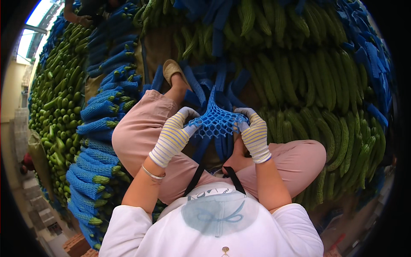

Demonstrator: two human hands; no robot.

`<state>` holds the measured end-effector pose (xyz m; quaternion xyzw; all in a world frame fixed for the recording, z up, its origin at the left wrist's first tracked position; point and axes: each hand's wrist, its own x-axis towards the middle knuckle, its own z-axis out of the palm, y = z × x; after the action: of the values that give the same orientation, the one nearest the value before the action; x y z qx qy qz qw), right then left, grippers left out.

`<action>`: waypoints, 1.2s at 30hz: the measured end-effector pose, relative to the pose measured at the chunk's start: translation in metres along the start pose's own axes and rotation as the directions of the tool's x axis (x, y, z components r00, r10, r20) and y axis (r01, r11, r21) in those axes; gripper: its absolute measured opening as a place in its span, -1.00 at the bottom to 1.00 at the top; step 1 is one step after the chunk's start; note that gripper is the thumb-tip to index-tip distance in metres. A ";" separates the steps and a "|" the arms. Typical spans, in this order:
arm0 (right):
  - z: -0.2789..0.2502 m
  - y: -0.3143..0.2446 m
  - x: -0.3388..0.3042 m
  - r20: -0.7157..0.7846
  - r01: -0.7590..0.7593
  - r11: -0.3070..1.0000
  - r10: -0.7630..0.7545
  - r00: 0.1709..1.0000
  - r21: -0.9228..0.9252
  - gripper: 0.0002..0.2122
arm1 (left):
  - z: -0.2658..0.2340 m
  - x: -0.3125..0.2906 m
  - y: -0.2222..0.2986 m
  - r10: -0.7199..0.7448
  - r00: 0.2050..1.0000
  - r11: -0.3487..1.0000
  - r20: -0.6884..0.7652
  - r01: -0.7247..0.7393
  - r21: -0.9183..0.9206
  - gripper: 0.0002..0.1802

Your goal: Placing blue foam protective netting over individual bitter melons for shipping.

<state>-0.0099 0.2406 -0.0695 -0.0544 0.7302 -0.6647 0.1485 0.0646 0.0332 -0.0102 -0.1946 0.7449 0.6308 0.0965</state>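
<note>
A blue foam net sleeve [216,118] is stretched between my two gloved hands, its near edge pulled wide and its far end narrowing to a point. My left hand [174,135] pinches the left side of that edge, and my right hand [255,132] pinches the right side. Both gloves are striped white and yellow with grey fingertips. No vegetable shows inside the mesh. Beyond it, flat blue sleeves [220,75] lie loose in front of my crossed legs. Long ridged green gourds [295,81] lie in rows to the right, the nearest close to my right knee.
Sleeved gourds [87,184] are stacked along my left side. Past them lies a big pile of short green vegetables [60,107]. More blue sleeves [372,60] heap at the far right. Another person's hand [84,20] shows at the top left. Bricks [76,245] sit at the lower left.
</note>
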 end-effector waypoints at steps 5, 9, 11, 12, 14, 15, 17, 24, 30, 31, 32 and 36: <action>0.020 -0.008 -0.006 0.259 0.073 0.932 0.023 0.966 -0.355 -0.81 | 0.055 -0.017 0.047 0.745 0.591 0.570 0.311 -0.805 0.165 -0.62; 0.013 -0.003 -0.002 0.190 -0.109 0.993 0.116 0.975 -0.047 -0.83 | 0.074 -0.014 0.013 0.747 0.616 0.507 0.250 -0.771 0.384 -0.64; 0.008 -0.009 0.002 0.119 -0.191 0.982 0.190 0.974 -0.007 -0.87 | 0.066 -0.007 -0.008 0.643 0.761 0.646 0.087 -0.599 0.474 -0.63; 0.009 -0.013 0.000 0.114 -0.193 0.981 0.193 0.975 -0.009 -0.87 | 0.064 -0.003 -0.017 0.582 0.813 0.708 0.016 -0.516 0.482 -0.65; 0.017 -0.019 -0.007 0.180 -0.104 0.994 0.111 0.977 -0.045 -0.86 | 0.055 0.011 -0.050 0.430 0.902 0.822 0.016 -0.399 0.407 -0.69; 0.020 -0.019 -0.009 0.255 0.038 0.979 0.015 0.967 -0.201 -0.84 | 0.052 0.018 -0.059 0.156 0.988 0.984 0.010 -0.156 0.089 -0.69; 0.026 -0.013 -0.019 0.357 0.223 0.884 -0.069 0.931 -0.410 -0.83 | 0.041 0.029 -0.062 -0.164 0.978 0.911 0.129 0.201 -0.361 -0.69; 0.033 -0.002 -0.024 0.314 0.327 0.930 -0.264 0.912 -0.167 -0.88 | 0.040 0.046 -0.070 -0.046 0.998 0.068 0.032 0.035 -0.997 -0.72; 0.044 -0.024 -0.024 0.185 -0.077 0.900 -0.004 0.983 0.428 -0.88 | 0.058 0.053 -0.071 0.137 0.968 0.727 0.212 0.047 -0.685 -0.77; 0.046 -0.023 -0.028 0.239 -0.091 0.934 0.006 0.971 0.345 -0.89 | 0.055 0.062 -0.070 0.492 0.856 0.870 0.158 -0.475 -0.135 -0.78; 0.046 -0.026 -0.031 0.331 -0.034 0.981 -0.032 0.943 0.191 -0.87 | 0.051 0.065 -0.063 0.713 0.618 0.459 0.332 -0.769 0.445 -0.77; 0.052 -0.036 -0.044 0.548 0.060 0.997 -0.019 0.836 -0.058 -0.81 | 0.035 0.067 -0.046 0.575 0.747 0.613 0.334 -0.663 0.429 -0.70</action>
<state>0.0424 0.1995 -0.0311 -0.2622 0.6797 -0.5975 0.3351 0.0193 0.0503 -0.0838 0.1613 0.8969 0.4114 -0.0184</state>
